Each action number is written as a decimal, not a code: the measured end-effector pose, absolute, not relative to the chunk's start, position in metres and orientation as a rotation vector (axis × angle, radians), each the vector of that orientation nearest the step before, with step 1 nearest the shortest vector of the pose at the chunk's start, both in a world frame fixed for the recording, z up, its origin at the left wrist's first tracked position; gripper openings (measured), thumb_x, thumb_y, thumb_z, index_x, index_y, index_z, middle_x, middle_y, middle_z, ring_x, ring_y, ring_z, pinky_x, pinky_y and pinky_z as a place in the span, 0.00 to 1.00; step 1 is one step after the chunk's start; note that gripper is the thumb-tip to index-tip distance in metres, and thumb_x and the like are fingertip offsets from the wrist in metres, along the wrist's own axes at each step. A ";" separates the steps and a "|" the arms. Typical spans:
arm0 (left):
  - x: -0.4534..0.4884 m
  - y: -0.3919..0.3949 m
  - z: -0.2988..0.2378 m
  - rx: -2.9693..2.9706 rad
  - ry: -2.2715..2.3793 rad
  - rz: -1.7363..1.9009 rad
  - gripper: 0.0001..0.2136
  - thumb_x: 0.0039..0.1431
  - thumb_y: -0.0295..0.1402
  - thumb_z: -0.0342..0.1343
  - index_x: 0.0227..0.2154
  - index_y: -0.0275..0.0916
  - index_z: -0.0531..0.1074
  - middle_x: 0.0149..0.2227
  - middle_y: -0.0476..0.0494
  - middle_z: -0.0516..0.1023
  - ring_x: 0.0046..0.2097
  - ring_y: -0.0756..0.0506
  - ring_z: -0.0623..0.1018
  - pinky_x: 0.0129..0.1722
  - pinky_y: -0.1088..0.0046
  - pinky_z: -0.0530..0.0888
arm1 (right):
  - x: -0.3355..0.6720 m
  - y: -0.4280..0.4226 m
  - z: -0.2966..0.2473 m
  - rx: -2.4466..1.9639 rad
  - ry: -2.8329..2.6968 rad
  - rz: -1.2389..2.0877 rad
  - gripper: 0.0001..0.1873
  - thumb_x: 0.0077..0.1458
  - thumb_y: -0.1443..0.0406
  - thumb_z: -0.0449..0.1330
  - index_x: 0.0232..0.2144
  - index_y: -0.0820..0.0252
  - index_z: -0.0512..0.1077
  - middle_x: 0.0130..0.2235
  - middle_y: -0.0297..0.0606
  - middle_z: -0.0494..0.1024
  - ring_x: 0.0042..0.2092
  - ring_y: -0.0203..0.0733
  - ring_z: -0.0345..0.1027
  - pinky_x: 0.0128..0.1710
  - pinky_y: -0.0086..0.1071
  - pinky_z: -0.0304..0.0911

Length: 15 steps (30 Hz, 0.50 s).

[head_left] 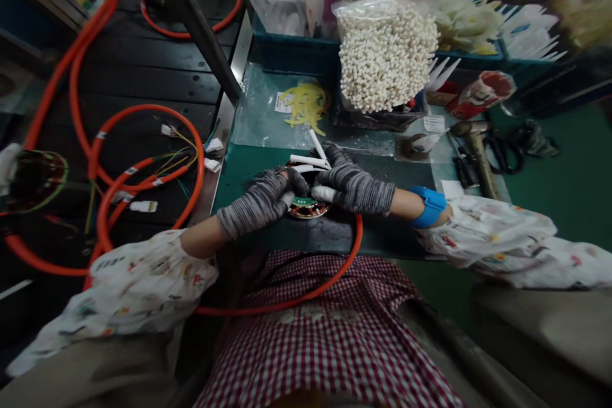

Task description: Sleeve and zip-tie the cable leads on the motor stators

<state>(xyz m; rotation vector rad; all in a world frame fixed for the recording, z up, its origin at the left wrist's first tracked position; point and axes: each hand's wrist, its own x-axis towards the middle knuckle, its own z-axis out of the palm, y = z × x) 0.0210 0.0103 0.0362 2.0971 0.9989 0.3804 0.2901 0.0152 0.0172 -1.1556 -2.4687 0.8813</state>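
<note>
Checkered cloth (315,350); round, green-banded part (310,209).

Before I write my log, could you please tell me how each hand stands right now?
Left hand: curled at the round wound part; grip cannot be told.
Right hand: bent beside the white tubes; grip cannot be told.

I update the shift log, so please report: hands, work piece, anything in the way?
Left hand, right hand: gloved, at round part. Hands and white tubes partly hide it. Orange cable loops past apron.
</note>
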 end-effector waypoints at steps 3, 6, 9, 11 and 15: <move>0.024 0.009 0.033 2.053 1.015 0.406 0.08 0.68 0.27 0.53 0.43 0.40 0.76 0.47 0.40 0.85 0.52 0.40 0.84 0.64 0.54 0.82 | 0.288 0.014 0.020 -1.154 -2.500 0.874 0.16 0.74 0.55 0.63 0.48 0.54 0.88 0.67 0.47 0.82 0.70 0.63 0.69 0.79 0.67 0.57; 0.026 0.010 0.029 2.034 1.034 0.400 0.08 0.67 0.28 0.53 0.42 0.40 0.76 0.47 0.40 0.84 0.52 0.39 0.84 0.65 0.53 0.82 | 0.287 0.012 0.022 -1.154 -2.498 0.841 0.15 0.73 0.57 0.62 0.48 0.54 0.88 0.67 0.48 0.82 0.72 0.66 0.66 0.79 0.69 0.56; 0.025 0.013 0.034 2.020 1.044 0.379 0.08 0.65 0.28 0.53 0.42 0.39 0.76 0.47 0.39 0.84 0.52 0.38 0.83 0.66 0.51 0.81 | 0.288 0.012 0.024 -1.165 -2.490 0.873 0.17 0.74 0.55 0.61 0.47 0.57 0.88 0.68 0.50 0.80 0.74 0.69 0.64 0.79 0.70 0.56; 0.024 0.014 0.041 1.999 1.015 0.372 0.09 0.66 0.28 0.52 0.43 0.39 0.76 0.47 0.39 0.84 0.53 0.38 0.83 0.66 0.51 0.81 | 0.289 0.013 0.023 -1.179 -2.485 0.910 0.19 0.75 0.54 0.61 0.49 0.58 0.88 0.69 0.51 0.79 0.74 0.68 0.64 0.79 0.68 0.58; 0.025 0.014 0.050 1.964 0.967 0.336 0.09 0.69 0.32 0.53 0.45 0.40 0.77 0.48 0.39 0.85 0.53 0.37 0.84 0.61 0.53 0.83 | 0.289 0.012 0.021 -1.182 -2.468 0.915 0.17 0.75 0.54 0.62 0.50 0.54 0.88 0.69 0.46 0.80 0.74 0.66 0.64 0.78 0.65 0.59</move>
